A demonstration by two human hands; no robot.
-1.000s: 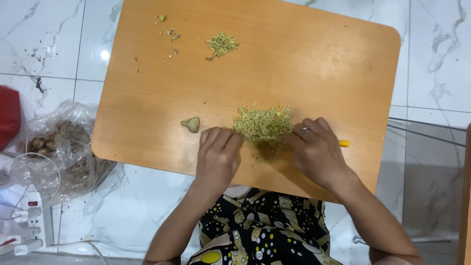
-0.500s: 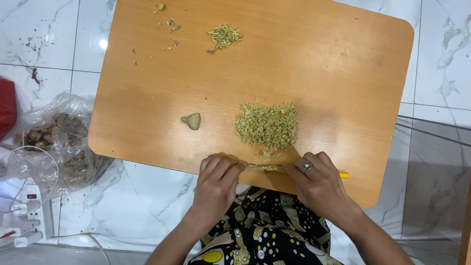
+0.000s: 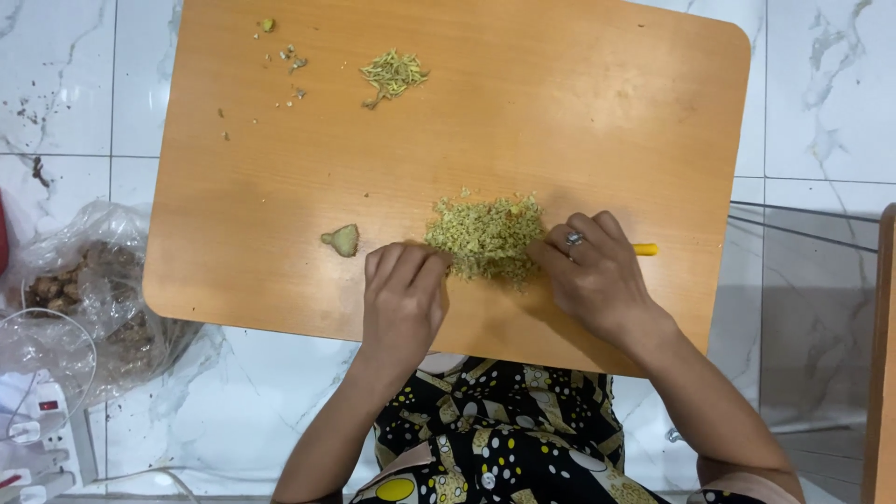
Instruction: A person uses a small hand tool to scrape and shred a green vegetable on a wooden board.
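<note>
A pile of finely chopped yellow-green ginger lies on the near half of a wooden board. My right hand is closed around a knife whose yellow handle end sticks out past my fingers. The blade runs left under the pile and is hidden. My left hand has its fingers curled down at the pile's left edge, over the blade's far end. A small ginger stub sits just left of that hand.
A small heap of ginger shreds and scattered peel bits lie at the board's far left. A clear plastic bag of ginger roots and a white power strip sit on the marble floor at left.
Both hands have moved away from the board's near edge, back up onto the chopped pile. The pile looks slightly more spread out.
</note>
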